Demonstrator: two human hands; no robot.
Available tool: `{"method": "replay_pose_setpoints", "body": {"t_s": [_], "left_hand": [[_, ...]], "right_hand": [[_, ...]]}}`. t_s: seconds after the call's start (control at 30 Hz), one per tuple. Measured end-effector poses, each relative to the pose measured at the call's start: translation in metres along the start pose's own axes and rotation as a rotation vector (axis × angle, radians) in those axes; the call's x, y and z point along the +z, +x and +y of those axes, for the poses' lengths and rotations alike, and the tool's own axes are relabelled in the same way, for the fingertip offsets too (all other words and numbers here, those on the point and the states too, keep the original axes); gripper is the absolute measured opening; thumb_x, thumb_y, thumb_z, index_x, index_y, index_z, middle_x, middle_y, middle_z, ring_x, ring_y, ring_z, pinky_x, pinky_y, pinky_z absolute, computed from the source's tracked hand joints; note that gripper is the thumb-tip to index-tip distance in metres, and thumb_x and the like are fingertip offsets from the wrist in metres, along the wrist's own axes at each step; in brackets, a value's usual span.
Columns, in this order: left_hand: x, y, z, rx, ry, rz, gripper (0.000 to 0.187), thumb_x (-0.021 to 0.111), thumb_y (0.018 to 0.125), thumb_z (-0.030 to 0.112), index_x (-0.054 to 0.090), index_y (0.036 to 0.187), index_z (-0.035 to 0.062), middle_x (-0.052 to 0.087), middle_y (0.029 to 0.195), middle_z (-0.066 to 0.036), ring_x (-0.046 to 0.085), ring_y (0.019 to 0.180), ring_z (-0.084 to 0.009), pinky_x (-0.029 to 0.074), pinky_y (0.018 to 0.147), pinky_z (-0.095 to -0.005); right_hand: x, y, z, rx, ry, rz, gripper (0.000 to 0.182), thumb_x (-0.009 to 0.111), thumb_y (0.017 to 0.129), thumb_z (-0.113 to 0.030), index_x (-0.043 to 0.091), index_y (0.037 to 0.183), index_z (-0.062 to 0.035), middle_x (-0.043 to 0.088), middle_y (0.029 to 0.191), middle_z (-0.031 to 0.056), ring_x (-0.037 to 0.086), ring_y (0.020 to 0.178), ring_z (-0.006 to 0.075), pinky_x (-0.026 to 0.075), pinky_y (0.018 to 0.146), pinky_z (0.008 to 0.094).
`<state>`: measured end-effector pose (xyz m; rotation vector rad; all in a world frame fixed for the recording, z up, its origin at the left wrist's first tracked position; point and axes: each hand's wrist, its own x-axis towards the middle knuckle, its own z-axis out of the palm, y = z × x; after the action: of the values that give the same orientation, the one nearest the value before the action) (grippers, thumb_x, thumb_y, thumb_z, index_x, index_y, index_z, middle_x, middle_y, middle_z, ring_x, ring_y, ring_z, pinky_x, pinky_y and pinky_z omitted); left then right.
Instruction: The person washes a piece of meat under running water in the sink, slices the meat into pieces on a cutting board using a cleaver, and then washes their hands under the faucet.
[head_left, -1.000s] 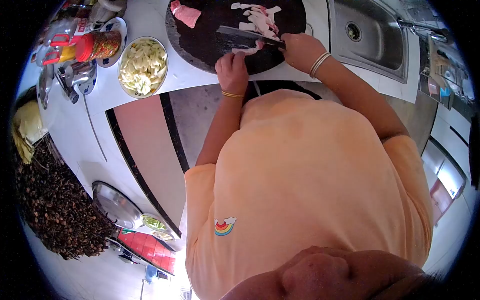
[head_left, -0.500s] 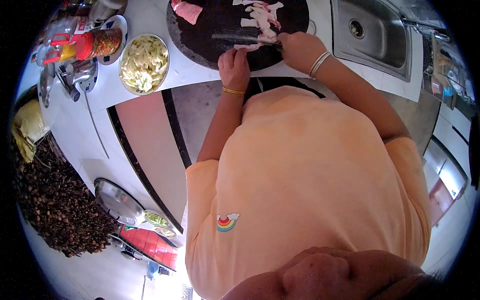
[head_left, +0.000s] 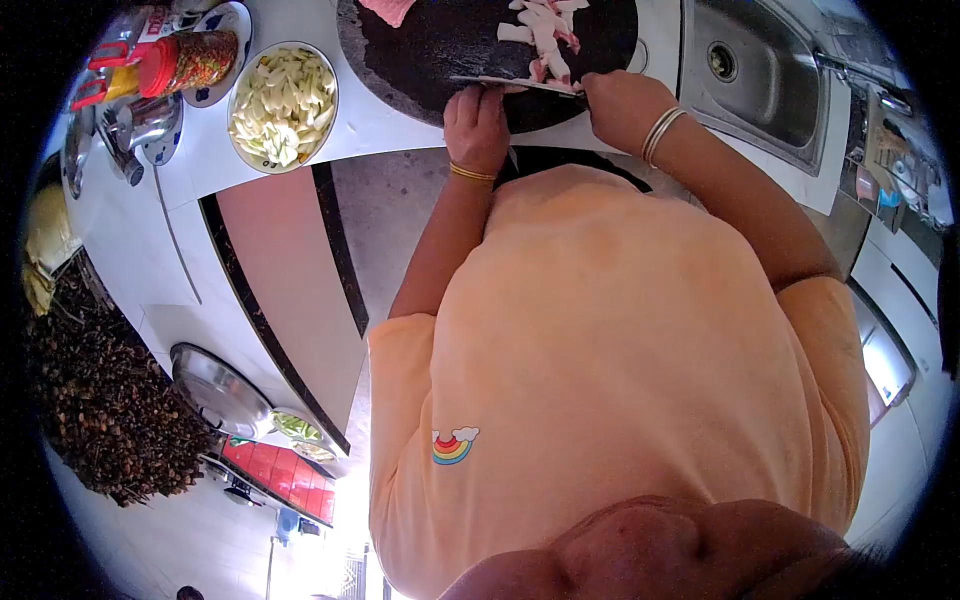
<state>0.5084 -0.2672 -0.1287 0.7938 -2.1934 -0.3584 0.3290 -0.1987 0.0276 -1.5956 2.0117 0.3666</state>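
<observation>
My right hand point(head_left: 630, 112) is closed around the handle of a kitchen knife point(head_left: 490, 80). The blade points left, low across a round dark chopping board point(head_left: 400, 75). My left hand point(head_left: 476, 132) has its fingers bunched at the board's near edge, right against the blade, pressing on a piece of meat that they mostly cover. Beyond the knife lies a loose pile of pale, pinkish meat slices point(head_left: 545, 38). A larger pink chunk of meat point(head_left: 388, 8) sits at the far left of the board, partly out of view.
Left of the board stands a bowl of chopped pale vegetable point(head_left: 285, 108). Behind it are a red-lidded jar point(head_left: 190, 65) and metal utensils point(head_left: 125, 140). A steel sink point(head_left: 800, 125) is on the right. A metal basin point(head_left: 215, 390) lies further along the left counter.
The knife has come nearer to me, with its blade now against my left fingertips. The strip of meat by those fingers is now mostly hidden. The whole view has shifted slightly.
</observation>
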Motion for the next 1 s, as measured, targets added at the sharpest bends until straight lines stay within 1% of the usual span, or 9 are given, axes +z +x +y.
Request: {"method": "replay_pose_setpoints", "body": {"t_s": [0.17, 0.23, 0.27, 0.37, 0.5, 0.6, 0.8, 0.93, 1.0], "left_hand": [[0.002, 0.001, -0.002, 0.005, -0.017, 0.036, 0.02, 0.064, 0.075, 0.003, 0.065, 0.094, 0.0082, 0.058, 0.095, -0.009, 0.058, 0.085, -0.0283, 0.049, 0.077, -0.0391], [0.001, 0.004, -0.002, 0.019, -0.034, 0.026, 0.021, 0.064, 0.074, 0.003, 0.065, 0.094, 0.0082, 0.059, 0.096, -0.009, 0.058, 0.085, -0.0283, 0.048, 0.077, -0.039], [-0.002, 0.004, -0.002, 0.013, -0.008, -0.005, 0.021, 0.063, 0.074, 0.003, 0.065, 0.095, 0.0085, 0.059, 0.096, -0.009, 0.058, 0.086, -0.0284, 0.048, 0.078, -0.0392], [0.001, -0.001, -0.001, 0.022, 0.016, -0.04, 0.022, 0.064, 0.074, 0.003, 0.065, 0.095, 0.0092, 0.059, 0.097, -0.009, 0.058, 0.087, -0.0281, 0.048, 0.079, -0.0395], [-0.003, 0.004, -0.002, 0.045, 0.028, -0.012, 0.023, 0.066, 0.073, 0.004, 0.065, 0.095, 0.01, 0.059, 0.098, -0.009, 0.058, 0.087, -0.0275, 0.047, 0.079, -0.0392], [0.0, 0.004, -0.002, 0.05, -0.007, -0.004, 0.022, 0.067, 0.076, 0.003, 0.061, 0.097, 0.008, 0.058, 0.099, -0.011, 0.057, 0.087, -0.0298, 0.046, 0.077, -0.0407], [0.002, -0.001, -0.004, -0.006, -0.019, 0.014, 0.025, 0.069, 0.077, 0.003, 0.057, 0.099, 0.007, 0.057, 0.097, -0.013, 0.056, 0.087, -0.032, 0.046, 0.076, -0.0429], [0.004, -0.001, -0.006, -0.005, -0.014, 0.031, 0.023, 0.069, 0.078, 0.004, 0.057, 0.097, 0.0069, 0.056, 0.097, -0.014, 0.056, 0.086, -0.0325, 0.046, 0.075, -0.043], [0.004, -0.002, -0.007, -0.012, -0.012, 0.029, 0.023, 0.069, 0.078, 0.003, 0.057, 0.097, 0.0067, 0.056, 0.096, -0.014, 0.056, 0.087, -0.0326, 0.047, 0.075, -0.0429]], "right_hand": [[0.013, 0.034, -0.014, -0.082, 0.03, -0.065, 0.027, 0.053, 0.081, -0.01, 0.061, 0.104, -0.0003, 0.068, 0.087, 0.0208, 0.067, 0.082, 0.0356, 0.054, 0.073, 0.045], [0.021, 0.049, -0.029, -0.036, 0.063, 0.01, 0.033, 0.055, 0.079, -0.011, 0.059, 0.11, 0.0012, 0.068, 0.088, 0.0214, 0.067, 0.082, 0.0367, 0.054, 0.074, 0.0458], [0.019, 0.046, -0.03, -0.01, 0.097, 0.027, 0.032, 0.054, 0.083, -0.01, 0.06, 0.111, 0.003, 0.068, 0.096, 0.0218, 0.068, 0.088, 0.034, 0.055, 0.073, 0.0446], [0.015, 0.038, -0.02, -0.036, 0.128, -0.017, 0.036, 0.054, 0.083, -0.012, 0.058, 0.116, 0.001, 0.067, 0.098, 0.0224, 0.068, 0.089, 0.0341, 0.055, 0.073, 0.0451], [0.013, 0.024, 0.016, -0.035, 0.084, -0.09, 0.025, 0.056, 0.08, -0.011, 0.068, 0.1, -0.0004, 0.068, 0.09, 0.0232, 0.068, 0.085, 0.0356, 0.055, 0.076, 0.0449], [0.014, 0.019, 0.027, 0.004, 0.136, 0.005, 0.02, 0.056, 0.084, -0.014, 0.064, 0.093, 0.0011, 0.067, 0.086, 0.0219, 0.066, 0.083, 0.0377, 0.053, 0.075, 0.046], [0.005, 0.006, -0.005, -0.018, 0.084, 0.069, 0.018, 0.054, 0.084, -0.014, 0.064, 0.093, -0.0014, 0.067, 0.084, 0.0214, 0.066, 0.08, 0.0375, 0.053, 0.071, 0.0465], [-0.006, 0.005, -0.002, -0.026, 0.051, 0.04, 0.018, 0.053, 0.083, -0.012, 0.064, 0.092, -0.0017, 0.067, 0.084, 0.0214, 0.066, 0.08, 0.0375, 0.053, 0.07, 0.0468], [-0.019, 0.001, -0.002, -0.005, 0.01, -0.041, 0.018, 0.059, 0.079, -0.008, 0.067, 0.094, -0.0006, 0.068, 0.09, 0.0227, 0.068, 0.085, 0.0348, 0.055, 0.075, 0.0442]]}}
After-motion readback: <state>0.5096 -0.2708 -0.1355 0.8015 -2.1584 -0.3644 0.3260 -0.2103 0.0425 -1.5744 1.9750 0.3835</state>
